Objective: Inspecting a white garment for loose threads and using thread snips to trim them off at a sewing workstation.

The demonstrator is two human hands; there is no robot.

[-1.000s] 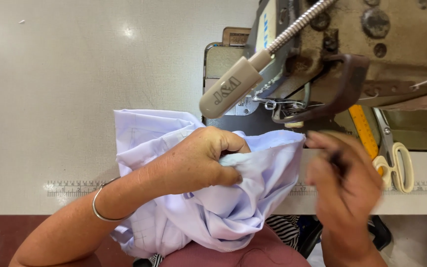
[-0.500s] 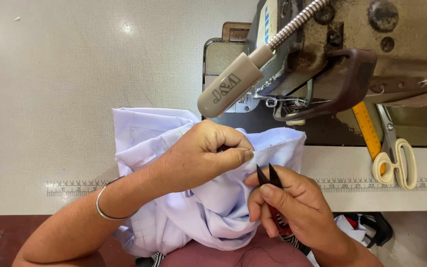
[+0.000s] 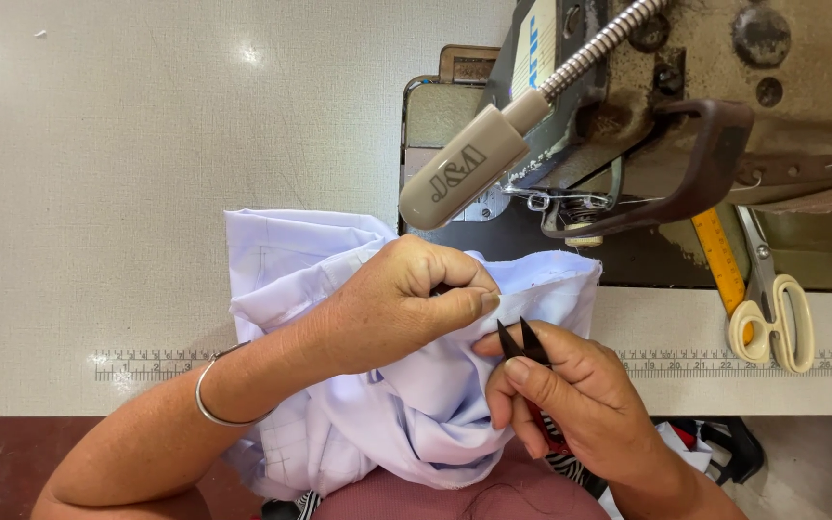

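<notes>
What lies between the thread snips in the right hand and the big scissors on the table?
In the head view, between the thread snips and the scissors lie the pale cloth's edge, then bare table with its printed ruler strip.

a pale panel with blue markings (image 3: pixel 535 40) is sitting on the face of the sewing machine (image 3: pixel 724 87), top centre — narrow, upright, seen at a slant, too oblique to tell whether it is a label or a small screen. a dark logo mark (image 3: pixel 458 173) is showing on the beige, rounded lamp head (image 3: pixel 464 178) that is hanging at the end of the gooseneck, just above the lilac cloth. a printed ruler strip (image 3: pixel 705 361) — black ticks on the pale table (image 3: pixel 146 193) — is running along the near edge.
</notes>
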